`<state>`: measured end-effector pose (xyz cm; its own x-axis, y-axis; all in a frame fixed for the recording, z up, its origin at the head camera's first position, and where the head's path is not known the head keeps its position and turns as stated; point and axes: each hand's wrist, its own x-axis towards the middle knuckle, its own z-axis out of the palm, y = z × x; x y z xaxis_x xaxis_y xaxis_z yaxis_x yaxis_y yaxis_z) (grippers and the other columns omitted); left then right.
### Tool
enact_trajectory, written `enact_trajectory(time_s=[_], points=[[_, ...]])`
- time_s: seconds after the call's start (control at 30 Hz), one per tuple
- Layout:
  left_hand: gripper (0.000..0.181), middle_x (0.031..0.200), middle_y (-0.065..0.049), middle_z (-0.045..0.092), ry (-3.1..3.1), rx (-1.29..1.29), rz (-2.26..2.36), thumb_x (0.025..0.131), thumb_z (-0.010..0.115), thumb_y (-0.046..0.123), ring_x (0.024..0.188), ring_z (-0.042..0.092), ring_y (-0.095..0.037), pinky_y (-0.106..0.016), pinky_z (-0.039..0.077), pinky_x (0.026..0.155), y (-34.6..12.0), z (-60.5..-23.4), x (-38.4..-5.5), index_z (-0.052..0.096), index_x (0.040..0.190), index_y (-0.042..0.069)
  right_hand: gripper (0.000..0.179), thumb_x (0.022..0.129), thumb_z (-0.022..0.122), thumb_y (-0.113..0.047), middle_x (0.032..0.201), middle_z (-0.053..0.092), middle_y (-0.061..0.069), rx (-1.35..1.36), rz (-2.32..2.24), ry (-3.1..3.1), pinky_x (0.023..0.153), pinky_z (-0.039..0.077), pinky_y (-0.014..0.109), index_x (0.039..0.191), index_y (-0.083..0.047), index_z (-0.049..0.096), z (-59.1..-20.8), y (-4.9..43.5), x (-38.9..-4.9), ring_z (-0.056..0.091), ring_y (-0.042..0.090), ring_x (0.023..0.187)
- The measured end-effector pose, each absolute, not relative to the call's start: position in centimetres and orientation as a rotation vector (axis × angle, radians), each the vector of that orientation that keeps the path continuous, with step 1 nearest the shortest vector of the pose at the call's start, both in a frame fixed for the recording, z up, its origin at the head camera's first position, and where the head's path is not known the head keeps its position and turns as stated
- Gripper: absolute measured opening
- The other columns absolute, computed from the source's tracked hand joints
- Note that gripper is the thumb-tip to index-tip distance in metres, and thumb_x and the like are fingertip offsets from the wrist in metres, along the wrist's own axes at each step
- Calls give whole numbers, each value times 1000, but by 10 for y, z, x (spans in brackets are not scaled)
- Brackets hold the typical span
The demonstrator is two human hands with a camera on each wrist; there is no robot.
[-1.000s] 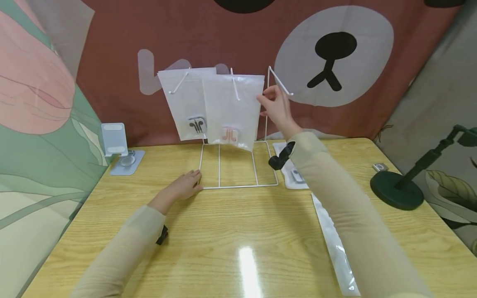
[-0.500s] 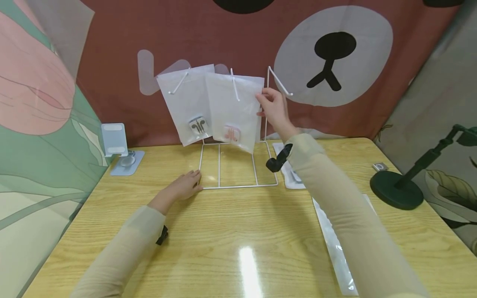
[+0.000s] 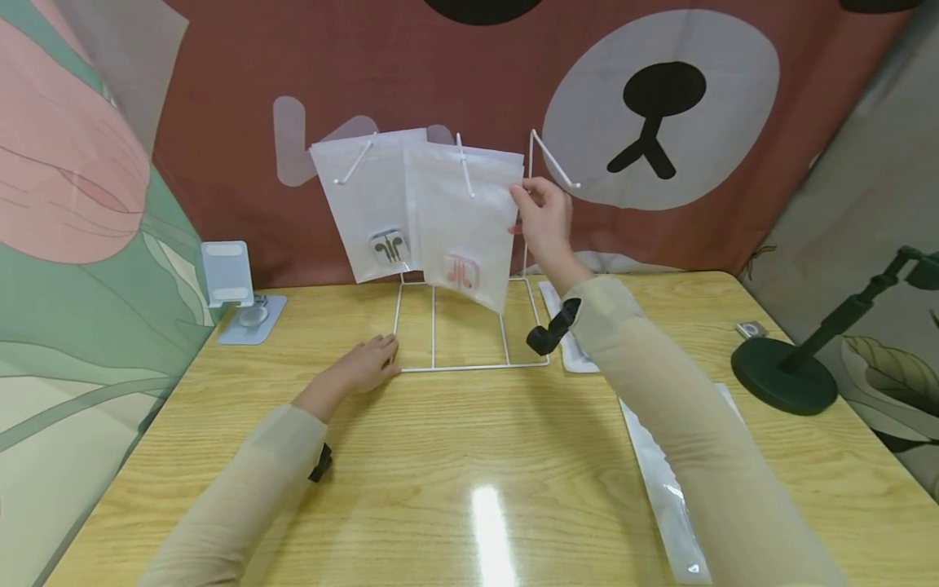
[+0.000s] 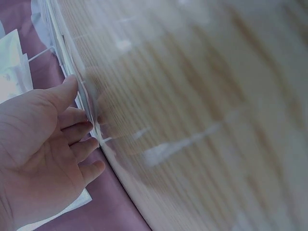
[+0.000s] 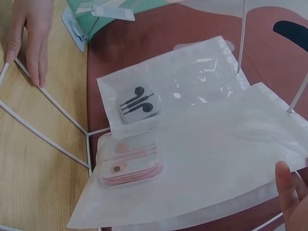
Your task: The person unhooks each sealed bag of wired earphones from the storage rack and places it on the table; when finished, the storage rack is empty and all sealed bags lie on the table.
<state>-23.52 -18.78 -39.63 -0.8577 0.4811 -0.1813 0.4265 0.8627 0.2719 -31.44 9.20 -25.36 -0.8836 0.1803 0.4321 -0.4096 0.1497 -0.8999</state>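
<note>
A white wire display rack (image 3: 477,368) stands against the wall cloth, with three prongs jutting forward. Two whitish plastic bags hang from it. The left bag (image 3: 367,204) holds a boxed set of dark earphones (image 5: 137,105). On the middle prong, the second bag (image 3: 458,216) contains pink earphones (image 5: 130,167) in a clear case and overlaps the first. My right hand (image 3: 546,220) pinches this second bag by its right edge, thumb in front. My left hand (image 3: 361,365) rests on the left front of the rack's base, its fingers fairly straight against the wire.
The right prong (image 3: 557,163) carries nothing. Another packaged item (image 3: 575,352) and a long clear bag (image 3: 663,481) lie partly under my right sleeve. A dark green lamp stand (image 3: 783,375) and small box (image 3: 751,329) are right; a light blue phone stand (image 3: 253,318) is left.
The pink-earphone bag's lower end swings slightly forward and down, and my right hand has dropped a little with its edge. The left bag shifted slightly. My left hand stays on the rack.
</note>
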Motion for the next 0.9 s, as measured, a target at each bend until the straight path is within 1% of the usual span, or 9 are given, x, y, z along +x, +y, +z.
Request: enact_trajectory(time_s=[0.1,0.17,0.33,0.5,0.7,0.9], points=[[57,144,-28,22,2791,689,326,98,46,23,131,18,-45,-58,15,105,-187,-396,-235,28,137,-14,19,89,62,-14,83,64,7,224,1799,-1959,48,53,30,99,3,64,-255,94,-308,49,9,40],[56,144,-28,22,2791,684,332,98,46,22,131,18,-45,-58,15,105,-188,-396,-235,28,137,-14,18,89,63,-13,81,64,6,225,1823,-1938,46,52,28,97,3,64,-256,95,-305,48,9,39],[56,144,-29,22,2792,691,330,98,46,22,131,18,-45,-58,16,104,-188,-398,-236,28,137,-14,13,87,64,-12,73,60,3,218,1919,-1878,42,50,25,91,1,64,-259,98,-294,47,12,40],[56,143,-29,23,2800,711,318,98,47,22,130,20,-46,-59,17,104,-188,-399,-237,29,136,-15,11,86,66,-12,71,58,4,216,2039,-1827,39,48,23,90,-2,65,-259,103,-280,49,15,40],[56,143,-29,23,2796,701,318,98,46,22,131,19,-45,-58,16,105,-187,-399,-237,29,136,-14,12,87,65,-11,71,58,6,265,2030,-1838,38,47,24,91,0,65,-259,108,-264,48,16,41],[57,144,-28,22,2784,681,327,98,46,23,132,18,-44,-57,15,105,-186,-397,-235,27,137,-14,12,87,65,-9,74,58,11,314,2036,-1832,39,45,23,90,3,64,-258,114,-252,47,16,42]])
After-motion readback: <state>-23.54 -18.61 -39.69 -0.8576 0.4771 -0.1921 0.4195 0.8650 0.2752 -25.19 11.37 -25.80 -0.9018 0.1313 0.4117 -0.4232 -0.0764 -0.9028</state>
